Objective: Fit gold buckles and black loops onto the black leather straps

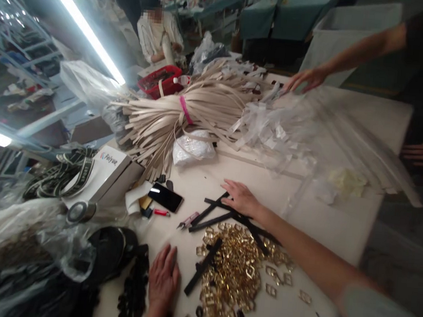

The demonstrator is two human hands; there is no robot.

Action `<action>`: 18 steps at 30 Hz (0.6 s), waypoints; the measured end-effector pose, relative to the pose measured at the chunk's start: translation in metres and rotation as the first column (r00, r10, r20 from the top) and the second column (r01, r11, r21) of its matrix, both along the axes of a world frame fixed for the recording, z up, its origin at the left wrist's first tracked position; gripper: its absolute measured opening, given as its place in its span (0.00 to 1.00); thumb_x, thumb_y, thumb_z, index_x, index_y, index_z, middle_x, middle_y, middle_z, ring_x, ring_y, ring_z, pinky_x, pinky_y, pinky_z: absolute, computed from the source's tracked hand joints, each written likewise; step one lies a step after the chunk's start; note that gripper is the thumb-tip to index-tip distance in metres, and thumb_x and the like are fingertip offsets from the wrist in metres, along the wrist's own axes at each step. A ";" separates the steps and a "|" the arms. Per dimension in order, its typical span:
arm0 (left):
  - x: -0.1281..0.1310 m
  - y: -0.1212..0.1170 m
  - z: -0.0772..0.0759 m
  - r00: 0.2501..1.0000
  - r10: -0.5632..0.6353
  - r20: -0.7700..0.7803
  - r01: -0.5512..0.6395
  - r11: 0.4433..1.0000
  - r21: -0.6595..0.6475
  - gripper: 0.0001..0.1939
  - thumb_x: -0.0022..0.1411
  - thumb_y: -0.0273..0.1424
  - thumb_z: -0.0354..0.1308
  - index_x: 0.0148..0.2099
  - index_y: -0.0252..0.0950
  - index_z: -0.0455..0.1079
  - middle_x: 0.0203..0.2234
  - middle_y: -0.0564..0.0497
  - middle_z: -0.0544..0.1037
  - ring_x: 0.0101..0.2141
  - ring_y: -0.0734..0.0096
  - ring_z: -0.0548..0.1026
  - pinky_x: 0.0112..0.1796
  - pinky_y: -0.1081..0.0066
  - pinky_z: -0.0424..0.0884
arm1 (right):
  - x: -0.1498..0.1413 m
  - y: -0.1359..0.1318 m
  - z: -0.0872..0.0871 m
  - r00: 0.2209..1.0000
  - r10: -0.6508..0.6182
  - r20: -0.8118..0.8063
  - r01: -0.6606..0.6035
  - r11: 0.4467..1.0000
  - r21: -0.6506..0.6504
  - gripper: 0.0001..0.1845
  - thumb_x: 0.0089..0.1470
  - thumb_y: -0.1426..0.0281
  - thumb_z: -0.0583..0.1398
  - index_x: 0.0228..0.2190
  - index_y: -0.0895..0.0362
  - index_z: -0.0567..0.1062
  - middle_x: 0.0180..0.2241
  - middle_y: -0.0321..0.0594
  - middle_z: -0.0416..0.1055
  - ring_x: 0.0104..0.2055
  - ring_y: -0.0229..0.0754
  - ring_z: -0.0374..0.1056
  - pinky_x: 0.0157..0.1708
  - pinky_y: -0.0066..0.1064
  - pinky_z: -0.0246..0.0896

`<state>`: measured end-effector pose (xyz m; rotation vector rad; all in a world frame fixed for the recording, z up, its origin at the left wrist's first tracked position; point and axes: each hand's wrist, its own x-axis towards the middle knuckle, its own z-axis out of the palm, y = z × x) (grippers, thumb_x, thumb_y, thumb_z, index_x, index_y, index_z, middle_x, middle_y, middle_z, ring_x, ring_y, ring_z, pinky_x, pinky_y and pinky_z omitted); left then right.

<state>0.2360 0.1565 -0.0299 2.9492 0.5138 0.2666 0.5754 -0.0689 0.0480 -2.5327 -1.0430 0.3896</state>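
Observation:
My left hand (163,278) lies flat and open on the pale table (338,227), beside a black strap (203,266) that rests across a heap of gold metal buckles (237,270). My right hand (241,198) reaches forward with fingers spread, resting on several crossed black straps (214,212) just beyond the buckles. It holds nothing that I can see.
A big bundle of beige straps (170,118) tied with a pink band fills the table's far side, beside clear plastic bags (273,124). A phone (165,197), lighter and small snips (189,220) lie near my hands. Another person's hands (305,79) reach in at the right; someone sits at the back.

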 end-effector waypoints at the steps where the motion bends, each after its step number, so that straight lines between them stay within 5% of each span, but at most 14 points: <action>1: 0.001 -0.001 0.005 0.999 0.012 -0.030 -0.013 1.000 -0.019 0.23 0.63 0.26 0.50 0.59 0.37 0.69 0.58 0.44 0.70 0.57 0.57 0.67 0.57 0.57 0.63 | 0.004 0.006 -0.005 1.000 -0.027 -0.012 0.026 0.999 -0.021 0.29 0.59 0.59 0.57 0.58 0.59 0.67 0.65 0.52 0.54 0.66 0.54 0.51 0.65 0.48 0.43; 6: 0.000 -0.004 0.009 1.000 0.014 -0.028 -0.015 0.998 -0.062 0.22 0.63 0.27 0.50 0.59 0.37 0.68 0.59 0.44 0.69 0.58 0.59 0.66 0.59 0.58 0.61 | -0.006 0.017 -0.022 0.998 0.026 -0.057 -0.027 0.999 -0.023 0.31 0.61 0.57 0.54 0.60 0.61 0.64 0.66 0.55 0.52 0.68 0.56 0.46 0.66 0.52 0.37; 12: -0.004 0.008 -0.020 0.988 -0.072 0.136 0.068 0.997 0.033 0.22 0.62 0.27 0.51 0.58 0.38 0.70 0.56 0.45 0.73 0.55 0.61 0.71 0.54 0.60 0.68 | -0.035 0.015 -0.020 0.981 0.195 -0.010 -0.193 0.976 0.103 0.15 0.57 0.57 0.60 0.43 0.47 0.79 0.52 0.34 0.73 0.56 0.41 0.67 0.59 0.33 0.57; 18: 0.000 0.012 -0.034 0.967 -0.053 0.250 0.046 0.998 0.035 0.19 0.60 0.24 0.50 0.50 0.37 0.76 0.51 0.43 0.77 0.51 0.60 0.75 0.51 0.60 0.71 | 0.052 0.043 -0.022 0.985 -0.143 0.099 0.129 0.982 0.138 0.23 0.62 0.75 0.52 0.57 0.60 0.68 0.62 0.51 0.61 0.63 0.46 0.59 0.63 0.40 0.53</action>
